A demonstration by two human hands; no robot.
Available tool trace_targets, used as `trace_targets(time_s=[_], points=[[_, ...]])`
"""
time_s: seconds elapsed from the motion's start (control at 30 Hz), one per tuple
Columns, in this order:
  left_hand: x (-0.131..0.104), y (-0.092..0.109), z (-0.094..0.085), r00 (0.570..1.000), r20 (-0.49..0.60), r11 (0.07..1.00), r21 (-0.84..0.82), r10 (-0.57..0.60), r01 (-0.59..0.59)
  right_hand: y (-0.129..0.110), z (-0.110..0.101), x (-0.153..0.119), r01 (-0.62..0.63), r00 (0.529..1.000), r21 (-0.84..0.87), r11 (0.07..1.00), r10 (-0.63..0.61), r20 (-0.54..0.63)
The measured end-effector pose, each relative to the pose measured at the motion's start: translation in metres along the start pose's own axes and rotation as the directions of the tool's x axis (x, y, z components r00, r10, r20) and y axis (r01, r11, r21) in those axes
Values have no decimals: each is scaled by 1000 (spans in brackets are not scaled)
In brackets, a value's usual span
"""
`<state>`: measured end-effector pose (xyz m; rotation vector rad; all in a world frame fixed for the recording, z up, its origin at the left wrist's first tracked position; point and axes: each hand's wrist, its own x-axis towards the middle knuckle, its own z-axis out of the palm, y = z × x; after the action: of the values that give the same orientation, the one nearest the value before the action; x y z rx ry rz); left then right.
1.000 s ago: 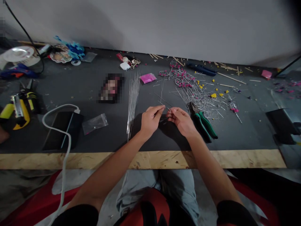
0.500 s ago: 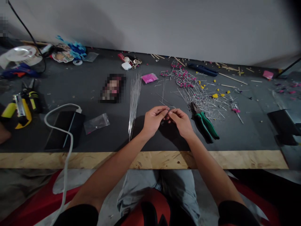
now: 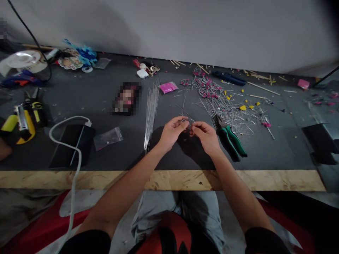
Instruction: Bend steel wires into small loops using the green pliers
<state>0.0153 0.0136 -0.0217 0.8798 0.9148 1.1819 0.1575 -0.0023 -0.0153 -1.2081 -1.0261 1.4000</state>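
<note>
Between my hands is a thin metal wire point(image 3: 191, 119), bent into a curve. My left hand point(image 3: 172, 133) pinches one side of it between thumb and fingers. On the other side, the fingertips of my right hand point(image 3: 206, 135) are closed on the same wire. Both hands are just above the dark tabletop, close together. Green-and-black pliers point(image 3: 231, 137) lie just right of my right hand. Left of my left hand is a bundle of straight wires point(image 3: 150, 116). Beyond the hands are a few loose wires point(image 3: 183, 100) and a pink packet point(image 3: 168, 87).
Wire pieces with pink beads point(image 3: 208, 88) and loose cut wires point(image 3: 235, 114) are heaped behind the pliers. To the left lie a phone point(image 3: 127, 98), a small plastic bag point(image 3: 108, 138), a power bank point(image 3: 66, 148) with a white cable, and yellow-handled tools point(image 3: 25, 123). Another person's hand point(image 3: 4, 150) shows at the left edge.
My hands have drawn slightly apart, the right one shifting a little rightward. More of the curved wire shows between the fingertips.
</note>
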Motion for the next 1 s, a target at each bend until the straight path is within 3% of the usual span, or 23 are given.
trace_targets(time_s=[0.1,0.27,0.53,0.77,1.0], points=[[1,0,-2,999,-18,998,47,47,-46,-1,1,-1,27,999,-69,997,-29,-22],[2,3,-3,999,-25,995,-96,-37,34,0,0,-2,61,998,-51,997,-62,-16],[0,7,-3,990,75,973,-189,-119,131,2,-3,0,88,994,-18,996,-89,-64],[1,4,-4,990,-43,978,-161,-138,129,3,-1,0,95,992,-45,994,-99,-81],[1,5,0,988,-84,987,-109,-127,117,4,-1,0,105,989,-68,992,-112,-98]])
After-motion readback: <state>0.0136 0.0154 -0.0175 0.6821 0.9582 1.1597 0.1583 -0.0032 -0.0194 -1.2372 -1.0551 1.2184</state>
